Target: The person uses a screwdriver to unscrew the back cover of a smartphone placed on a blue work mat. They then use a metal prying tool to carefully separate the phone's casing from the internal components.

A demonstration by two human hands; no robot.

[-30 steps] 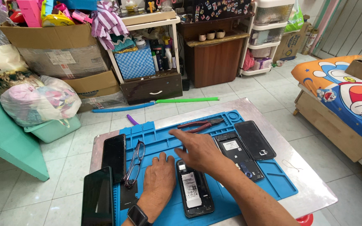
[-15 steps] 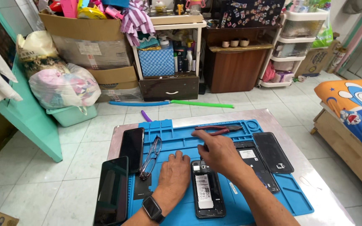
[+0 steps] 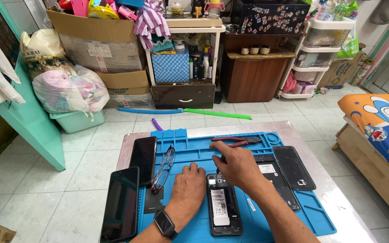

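Fingers of both hands flat, holding nothing, on blue mat (image 3: 194, 155) beside opened phone (image 3: 223, 209); tiled floor (image 3: 91, 148), cluttered shelves behind.

- The left hand (image 3: 190, 185) lies flat, palm down, fingers together, with a dark watch on its wrist.
- The right hand (image 3: 236, 165) arches forward, index finger extended, forearm angled in from the lower right.

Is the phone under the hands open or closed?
Open: the phone lies face down on the mat, back cover off, battery showing.
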